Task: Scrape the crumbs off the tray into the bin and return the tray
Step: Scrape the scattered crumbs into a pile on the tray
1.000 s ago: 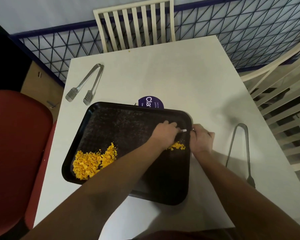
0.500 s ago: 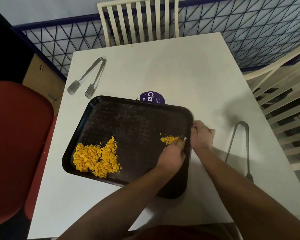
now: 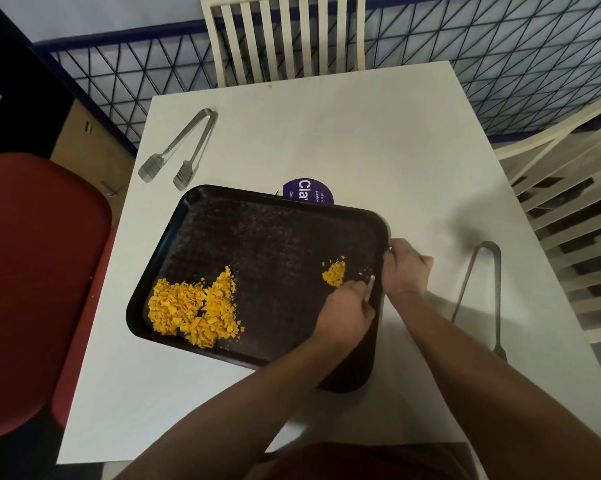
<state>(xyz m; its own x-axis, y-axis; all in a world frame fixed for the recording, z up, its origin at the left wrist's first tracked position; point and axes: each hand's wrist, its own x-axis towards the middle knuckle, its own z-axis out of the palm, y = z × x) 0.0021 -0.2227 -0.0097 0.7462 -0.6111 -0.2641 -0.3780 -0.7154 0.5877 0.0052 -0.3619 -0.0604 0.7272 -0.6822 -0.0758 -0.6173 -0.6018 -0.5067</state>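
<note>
A black tray (image 3: 274, 237) lies on the white table (image 3: 361, 140), turned a little. A large heap of orange crumbs (image 3: 195, 310) sits in its near left corner. A small heap of crumbs (image 3: 334, 273) lies near its right edge. My left hand (image 3: 344, 313) reaches across the tray, shut on a small white scraper (image 3: 371, 287) just right of the small heap. My right hand (image 3: 406, 268) grips the tray's right rim. No bin is in view.
Metal tongs (image 3: 181, 147) lie at the table's far left, and a second pair of tongs (image 3: 482, 289) at the right. A purple round sticker (image 3: 307, 192) peeks out behind the tray. A red seat (image 3: 32, 271) stands left; white chairs stand behind and at the right.
My left hand has drawn back along the tray's right edge with the scraper, uncovering the small heap of crumbs. My right hand has kept its hold on the rim.
</note>
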